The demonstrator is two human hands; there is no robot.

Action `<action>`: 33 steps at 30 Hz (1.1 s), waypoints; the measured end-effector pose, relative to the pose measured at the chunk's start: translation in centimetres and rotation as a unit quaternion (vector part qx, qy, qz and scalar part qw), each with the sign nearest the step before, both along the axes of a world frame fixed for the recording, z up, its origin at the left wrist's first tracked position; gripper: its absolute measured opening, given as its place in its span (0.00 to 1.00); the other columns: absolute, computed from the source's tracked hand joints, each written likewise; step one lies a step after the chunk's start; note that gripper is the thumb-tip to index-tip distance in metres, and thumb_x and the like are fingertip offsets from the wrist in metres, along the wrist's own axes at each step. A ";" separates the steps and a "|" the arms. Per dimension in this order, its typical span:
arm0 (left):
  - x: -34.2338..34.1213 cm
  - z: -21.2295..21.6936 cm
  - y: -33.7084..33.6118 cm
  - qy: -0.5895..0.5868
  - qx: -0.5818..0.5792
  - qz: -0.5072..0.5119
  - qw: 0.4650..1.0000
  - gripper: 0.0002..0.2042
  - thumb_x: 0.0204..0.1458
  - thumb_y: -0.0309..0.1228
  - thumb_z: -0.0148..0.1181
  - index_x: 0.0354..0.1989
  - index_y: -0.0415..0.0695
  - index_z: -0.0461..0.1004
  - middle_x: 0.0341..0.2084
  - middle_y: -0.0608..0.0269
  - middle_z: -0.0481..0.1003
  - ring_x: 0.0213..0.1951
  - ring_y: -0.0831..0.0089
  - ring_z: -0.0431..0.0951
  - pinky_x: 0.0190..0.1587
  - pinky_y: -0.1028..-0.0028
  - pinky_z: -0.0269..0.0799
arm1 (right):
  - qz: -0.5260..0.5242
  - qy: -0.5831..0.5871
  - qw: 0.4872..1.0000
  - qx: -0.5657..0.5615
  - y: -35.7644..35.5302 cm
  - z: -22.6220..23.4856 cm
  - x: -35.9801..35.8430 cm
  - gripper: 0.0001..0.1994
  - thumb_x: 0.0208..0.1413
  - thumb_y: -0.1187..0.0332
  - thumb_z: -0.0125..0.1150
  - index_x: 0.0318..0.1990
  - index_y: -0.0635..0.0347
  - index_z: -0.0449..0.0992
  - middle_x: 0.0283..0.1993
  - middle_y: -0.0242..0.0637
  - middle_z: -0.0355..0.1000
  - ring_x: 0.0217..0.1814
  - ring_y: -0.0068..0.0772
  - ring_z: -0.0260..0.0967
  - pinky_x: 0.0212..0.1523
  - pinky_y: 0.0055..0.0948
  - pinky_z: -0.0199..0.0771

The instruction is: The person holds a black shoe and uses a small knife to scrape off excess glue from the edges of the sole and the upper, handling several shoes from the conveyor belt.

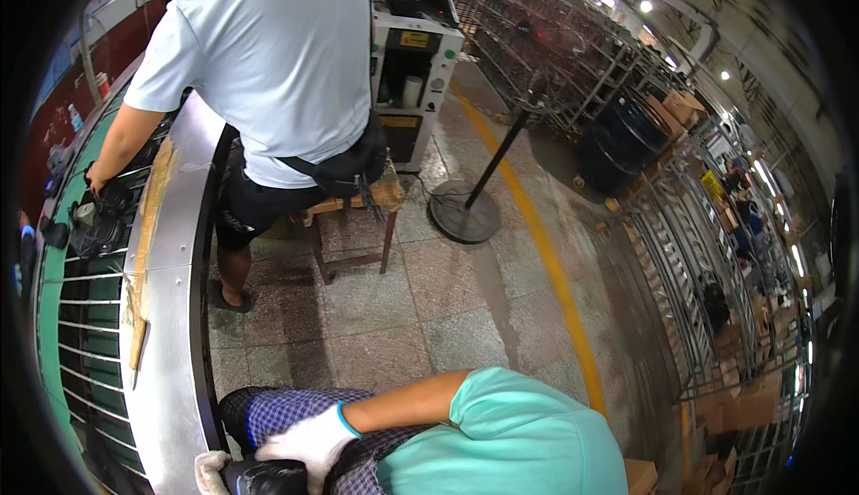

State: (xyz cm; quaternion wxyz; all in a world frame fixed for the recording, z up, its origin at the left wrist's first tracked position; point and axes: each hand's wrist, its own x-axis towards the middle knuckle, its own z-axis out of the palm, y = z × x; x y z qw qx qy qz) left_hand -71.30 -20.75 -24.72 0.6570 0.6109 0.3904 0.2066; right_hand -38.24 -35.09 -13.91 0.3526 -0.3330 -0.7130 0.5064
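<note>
My right hand [311, 441], in a white knitted glove with a blue cuff edge, lies over a black shoe [267, 477] at the lower edge, its fingers reaching across the top. Only part of my left hand [211, 472] shows, also white-gloved, curled against the shoe's left side. The shoe is cut off by the picture's edge, so its lower part is hidden. Beneath it is a purple checked apron [286, 413]. A tool with a wooden handle [138, 345] and a thin metal tip rests on the steel ledge [170, 316] to the left.
A roller conveyor [91, 327] runs along the left, carrying black shoes [100, 222]. Ahead, a co-worker in a pale blue shirt [268, 66] reaches over it, beside a wooden stool [386, 198]. A standing fan [465, 212], machine [419, 75], black drum [622, 144] and metal racks [689, 280] stand around.
</note>
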 end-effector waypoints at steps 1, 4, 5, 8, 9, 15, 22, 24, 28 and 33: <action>-0.1 0.4 -0.1 0.027 0.048 -0.001 0.998 0.29 0.76 0.50 0.40 0.74 0.41 0.61 0.70 0.56 0.68 0.70 0.65 0.65 0.77 0.62 0.55 | -0.049 0.051 0.996 0.047 0.9 0.9 -0.1 0.41 0.47 0.59 0.82 0.68 0.64 0.71 0.66 0.55 0.74 0.69 0.53 0.70 0.70 0.46 0.69; 0.4 2.8 -0.4 0.101 0.170 0.086 0.976 0.22 0.74 0.45 0.43 0.64 0.41 0.67 0.61 0.56 0.72 0.63 0.63 0.70 0.75 0.60 0.59 | -0.195 0.070 0.963 0.170 7.3 2.7 -3.4 0.30 0.51 0.59 0.77 0.60 0.62 0.75 0.60 0.52 0.75 0.62 0.53 0.73 0.65 0.50 0.73; -0.2 3.5 -0.2 0.119 0.212 0.110 0.964 0.20 0.74 0.44 0.44 0.61 0.41 0.70 0.59 0.56 0.73 0.61 0.62 0.71 0.74 0.59 0.60 | -0.237 0.065 0.947 0.205 10.0 3.1 -5.6 0.26 0.53 0.58 0.74 0.56 0.63 0.77 0.57 0.52 0.76 0.58 0.54 0.74 0.63 0.52 0.73; -1.1 6.8 -2.2 0.181 0.343 0.176 0.905 0.15 0.72 0.40 0.48 0.50 0.42 0.76 0.50 0.56 0.78 0.55 0.59 0.76 0.71 0.57 0.64 | -0.076 -0.043 0.985 0.152 10.5 5.0 -10.3 0.24 0.53 0.57 0.70 0.52 0.66 0.79 0.54 0.57 0.75 0.57 0.59 0.73 0.63 0.53 0.71; -0.5 7.1 -3.4 0.188 0.375 0.188 0.888 0.14 0.72 0.38 0.49 0.47 0.42 0.78 0.48 0.56 0.79 0.53 0.59 0.77 0.70 0.56 0.66 | -0.041 -0.066 0.986 0.146 8.4 5.5 -10.0 0.27 0.51 0.57 0.70 0.54 0.67 0.78 0.57 0.60 0.74 0.61 0.62 0.71 0.65 0.52 0.70; 1.5 7.5 -3.2 0.034 0.388 0.246 0.888 0.15 0.70 0.33 0.51 0.38 0.43 0.84 0.36 0.58 0.84 0.40 0.59 0.83 0.60 0.57 0.72 | 0.067 -0.206 0.955 0.202 -1.7 5.4 -6.6 0.12 0.39 0.60 0.79 0.29 0.50 0.81 0.32 0.31 0.78 0.40 0.36 0.80 0.67 0.66 0.73; 2.0 7.5 -7.1 0.064 0.343 0.297 0.889 0.09 0.64 0.31 0.59 0.39 0.41 0.83 0.37 0.48 0.83 0.47 0.53 0.83 0.60 0.58 0.74 | 0.074 -0.166 0.957 0.225 -1.6 2.8 -7.6 0.11 0.40 0.60 0.78 0.28 0.48 0.79 0.32 0.28 0.76 0.36 0.37 0.79 0.68 0.61 0.72; 3.1 11.0 -10.3 0.133 0.374 0.300 0.867 0.19 0.57 0.38 0.69 0.52 0.39 0.81 0.55 0.38 0.77 0.55 0.44 0.80 0.60 0.52 0.75 | 0.067 -0.179 0.957 0.219 -0.8 3.6 -7.1 0.11 0.41 0.59 0.77 0.28 0.49 0.79 0.31 0.30 0.75 0.36 0.38 0.78 0.67 0.59 0.73; 4.2 14.3 -18.2 0.042 0.341 0.158 0.926 0.36 0.39 0.48 0.81 0.53 0.35 0.80 0.51 0.45 0.78 0.54 0.44 0.81 0.56 0.50 0.81 | 0.073 -0.154 0.966 0.194 2.5 5.6 -6.9 0.15 0.43 0.54 0.79 0.29 0.51 0.79 0.29 0.33 0.73 0.34 0.39 0.75 0.59 0.54 0.79; 5.4 12.4 -18.2 0.019 0.398 0.281 0.873 0.31 0.31 0.32 0.82 0.48 0.38 0.77 0.43 0.49 0.77 0.46 0.47 0.82 0.46 0.54 0.82 | 0.234 -0.128 0.962 0.057 7.2 7.0 -7.8 0.25 0.36 0.44 0.86 0.26 0.56 0.83 0.24 0.35 0.76 0.27 0.40 0.77 0.39 0.41 0.79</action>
